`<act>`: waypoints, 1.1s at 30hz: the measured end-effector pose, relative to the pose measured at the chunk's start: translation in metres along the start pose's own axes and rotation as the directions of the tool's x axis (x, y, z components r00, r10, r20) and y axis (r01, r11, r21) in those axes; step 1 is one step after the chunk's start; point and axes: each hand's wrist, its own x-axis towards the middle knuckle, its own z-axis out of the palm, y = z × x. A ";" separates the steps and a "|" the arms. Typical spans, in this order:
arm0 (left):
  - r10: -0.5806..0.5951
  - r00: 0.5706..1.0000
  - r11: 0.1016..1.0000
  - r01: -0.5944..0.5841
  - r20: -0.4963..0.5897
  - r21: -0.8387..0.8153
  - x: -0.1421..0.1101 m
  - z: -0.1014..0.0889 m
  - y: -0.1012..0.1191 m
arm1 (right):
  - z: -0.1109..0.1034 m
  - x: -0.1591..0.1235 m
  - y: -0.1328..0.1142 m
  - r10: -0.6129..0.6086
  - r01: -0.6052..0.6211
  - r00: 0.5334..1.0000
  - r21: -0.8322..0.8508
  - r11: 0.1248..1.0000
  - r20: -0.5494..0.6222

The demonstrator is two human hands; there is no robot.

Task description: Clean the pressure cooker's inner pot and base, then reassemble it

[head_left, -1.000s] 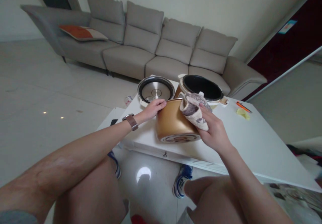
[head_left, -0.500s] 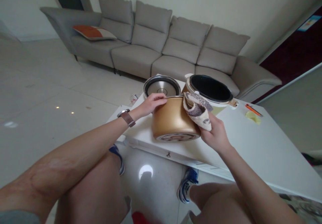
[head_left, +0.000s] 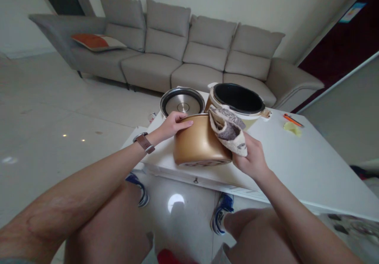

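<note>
A gold inner pot (head_left: pixel 197 143) is tilted on its side above the near edge of the white table (head_left: pixel 296 165), its base facing me. My left hand (head_left: pixel 170 125) grips the pot's rim on the left, fingers curled over it. My right hand (head_left: pixel 250 157) is closed on a patterned grey-and-white cloth (head_left: pixel 229 129), pressed against the pot's right side and rim. Behind the pot stands the cream rice cooker body (head_left: pixel 238 102) with its dark empty cavity, and its round steel lid (head_left: pixel 182 102) lies to the left.
An orange-handled tool (head_left: pixel 291 119) and a yellow scrap (head_left: pixel 292 128) lie at the table's far right. A grey sectional sofa (head_left: pixel 177 58) with an orange cushion (head_left: pixel 93 41) stands behind. My knees and blue shoes are under the table's near edge on a glossy tiled floor.
The cloth in my right hand has slid slightly along the pot's right side. My left hand stays on the rim. The view has shifted a little with my head.
</note>
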 end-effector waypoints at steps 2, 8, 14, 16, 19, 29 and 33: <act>-0.006 1.000 1.000 0.006 0.011 -0.012 -0.001 0.001 0.002 | -0.002 0.000 -0.004 -0.084 0.085 0.996 -0.045 0.995 0.030; -0.031 0.999 0.999 0.031 -0.011 -0.020 -0.004 -0.001 -0.001 | -0.006 0.001 0.014 0.063 -0.064 0.998 -0.050 0.997 -0.020; -0.056 0.998 0.996 0.054 -0.023 -0.076 -0.004 -0.002 -0.007 | -0.005 0.002 0.036 0.214 -0.215 0.953 0.019 0.976 -0.215; -0.044 0.999 0.996 0.042 -0.025 -0.074 -0.004 -0.001 -0.005 | -0.003 0.000 0.029 0.199 -0.202 0.958 0.007 0.979 -0.208; -0.031 0.999 0.998 0.030 -0.024 -0.052 -0.003 0.000 -0.001 | 0.001 -0.003 0.012 0.080 -0.086 0.988 -0.039 0.996 -0.133; -0.035 0.999 0.999 0.035 0.009 -0.009 -0.002 0.001 0.001 | -0.013 0.007 -0.001 -0.161 0.177 0.973 -0.086 0.980 0.163; -0.045 0.999 0.999 0.045 0.014 0.015 -0.003 0.002 0.004 | -0.016 0.008 0.012 -0.005 0.009 0.999 -0.111 0.994 0.039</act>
